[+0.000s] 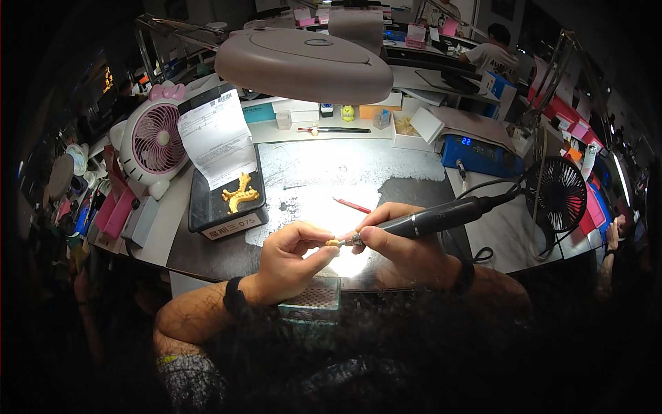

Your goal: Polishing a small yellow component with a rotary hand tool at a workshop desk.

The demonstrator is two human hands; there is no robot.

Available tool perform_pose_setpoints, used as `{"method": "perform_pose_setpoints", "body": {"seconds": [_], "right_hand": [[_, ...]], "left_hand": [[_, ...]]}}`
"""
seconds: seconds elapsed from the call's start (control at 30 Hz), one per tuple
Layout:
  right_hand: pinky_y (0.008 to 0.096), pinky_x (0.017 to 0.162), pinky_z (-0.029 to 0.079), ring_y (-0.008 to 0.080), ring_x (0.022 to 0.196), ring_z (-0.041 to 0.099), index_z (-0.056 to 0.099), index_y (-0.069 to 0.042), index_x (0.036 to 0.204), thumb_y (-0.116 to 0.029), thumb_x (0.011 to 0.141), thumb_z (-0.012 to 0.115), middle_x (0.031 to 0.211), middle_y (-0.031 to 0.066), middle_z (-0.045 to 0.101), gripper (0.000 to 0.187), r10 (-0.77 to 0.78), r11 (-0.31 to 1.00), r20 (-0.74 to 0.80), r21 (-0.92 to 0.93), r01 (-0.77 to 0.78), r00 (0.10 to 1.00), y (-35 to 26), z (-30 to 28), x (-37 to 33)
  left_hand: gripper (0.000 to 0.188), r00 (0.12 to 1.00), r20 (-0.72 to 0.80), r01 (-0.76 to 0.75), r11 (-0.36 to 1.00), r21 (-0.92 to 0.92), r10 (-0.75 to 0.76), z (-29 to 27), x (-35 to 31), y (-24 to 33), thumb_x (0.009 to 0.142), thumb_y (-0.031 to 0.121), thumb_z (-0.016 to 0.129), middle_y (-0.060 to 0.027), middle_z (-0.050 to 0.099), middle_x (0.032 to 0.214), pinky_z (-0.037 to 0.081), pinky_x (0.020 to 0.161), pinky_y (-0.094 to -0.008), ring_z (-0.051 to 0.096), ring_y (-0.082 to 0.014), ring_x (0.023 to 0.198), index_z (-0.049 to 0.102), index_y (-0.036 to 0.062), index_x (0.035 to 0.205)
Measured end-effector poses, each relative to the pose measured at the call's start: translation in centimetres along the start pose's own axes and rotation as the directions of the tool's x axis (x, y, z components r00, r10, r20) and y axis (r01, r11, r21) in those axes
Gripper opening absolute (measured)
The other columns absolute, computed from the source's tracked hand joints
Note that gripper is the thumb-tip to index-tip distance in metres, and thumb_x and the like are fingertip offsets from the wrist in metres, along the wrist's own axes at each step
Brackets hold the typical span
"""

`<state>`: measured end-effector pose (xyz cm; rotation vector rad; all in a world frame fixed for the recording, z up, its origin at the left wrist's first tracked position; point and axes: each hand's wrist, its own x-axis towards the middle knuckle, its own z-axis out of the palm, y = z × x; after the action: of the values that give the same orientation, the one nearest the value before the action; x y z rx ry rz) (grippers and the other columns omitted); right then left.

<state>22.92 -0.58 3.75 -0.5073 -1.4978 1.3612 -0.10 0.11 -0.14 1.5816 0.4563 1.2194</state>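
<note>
Between the thumb and fingers of my left hand (pixel 291 261) is a small yellowish piece (pixel 333 243), too small to make out fully. My right hand (pixel 407 250) grips a black rotary handpiece (pixel 431 218) like a pen. Its metal tip meets the piece, or comes very close to it, under the bright lamp light. Both hands are closed and nearly touch at the fingertips. Beyond them a red pencil (pixel 352 205) lies on the worn work mat (pixel 414 196). To the left, yellow dental models (pixel 241 194) rest in a black tray (pixel 197 215) with a printed sheet (pixel 210 131) propped in it.
A large lamp head (pixel 303 65) hangs over the bench. Pink-and-white fan (pixel 160 138) at left; blue control box (pixel 483 157) and black fan (pixel 556 195) at right. The handpiece cord (pixel 507 196) runs off to the right. A brush (pixel 334 130) lies at the back. Another person (pixel 493 55) sits beyond.
</note>
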Motion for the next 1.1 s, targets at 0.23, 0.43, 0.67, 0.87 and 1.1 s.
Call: {"method": "perform_pose_setpoints", "body": {"seconds": [0.23, 0.43, 0.67, 0.87, 1.1], "right_hand": [[0.0270, 0.077, 0.057, 0.0147, 0.082, 0.070, 0.064, 0.004, 0.098, -0.006, 0.095, 0.066, 0.089, 0.0111, 0.072, 0.011, -0.022, 0.999, -0.049, 0.024, 0.023, 0.999, 0.10, 0.05, 0.08], [0.0256, 0.075, 0.057, 0.0134, 0.082, 0.070, 0.065, 0.003, 0.098, -0.006, 0.094, 0.068, 0.089, 0.0109, 0.072, 0.011, -0.039, 0.999, -0.028, -0.020, 0.038, 0.999, 0.19, -0.02, 0.14], [0.0244, 0.072, 0.056, 0.0122, 0.080, 0.070, 0.066, 0.003, 0.097, -0.007, 0.093, 0.069, 0.087, 0.0099, 0.073, 0.012, -0.061, 0.996, -0.021, -0.071, 0.059, 0.998, 0.52, -0.28, 0.19], [0.0248, 0.072, 0.056, 0.0124, 0.080, 0.070, 0.066, 0.003, 0.096, -0.007, 0.093, 0.069, 0.087, 0.0102, 0.073, 0.012, -0.045, 0.998, -0.021, -0.049, 0.044, 0.999, 0.28, -0.15, 0.18], [0.0253, 0.073, 0.056, 0.0132, 0.081, 0.070, 0.066, 0.004, 0.097, -0.008, 0.094, 0.069, 0.087, 0.0107, 0.073, 0.012, -0.047, 0.997, -0.010, -0.063, 0.046, 0.999, 0.18, -0.15, 0.16]], "left_hand": [[0.023, 0.999, 0.010, -0.044, 0.999, 0.017, 0.044, 0.09, 0.26, 0.20, 0.091, -0.009, 0.067, -0.0114, 0.065, 0.108, 0.054, 0.093, -0.0288, 0.066, -0.0156, 0.104, 0.061, -0.0044, 0.112], [0.024, 0.998, 0.004, -0.059, 0.998, 0.028, 0.059, 0.13, 0.27, 0.11, 0.090, -0.011, 0.066, -0.0118, 0.065, 0.108, 0.054, 0.092, -0.0288, 0.066, -0.0161, 0.102, 0.062, -0.0044, 0.112], [0.021, 0.998, 0.022, -0.064, 0.997, 0.045, 0.063, 0.12, 0.37, 0.30, 0.090, -0.010, 0.066, -0.0118, 0.065, 0.108, 0.054, 0.092, -0.0290, 0.066, -0.0166, 0.103, 0.064, -0.0047, 0.110], [0.021, 0.998, 0.019, -0.054, 0.997, 0.054, 0.053, 0.20, 0.37, 0.45, 0.090, -0.010, 0.066, -0.0122, 0.065, 0.109, 0.054, 0.093, -0.0294, 0.066, -0.0171, 0.103, 0.064, -0.0050, 0.110], [0.021, 0.998, 0.027, -0.060, 0.997, 0.051, 0.059, 0.19, 0.39, 0.42, 0.090, -0.010, 0.066, -0.0127, 0.066, 0.110, 0.054, 0.093, -0.0294, 0.066, -0.0175, 0.104, 0.064, -0.0052, 0.110]]}}
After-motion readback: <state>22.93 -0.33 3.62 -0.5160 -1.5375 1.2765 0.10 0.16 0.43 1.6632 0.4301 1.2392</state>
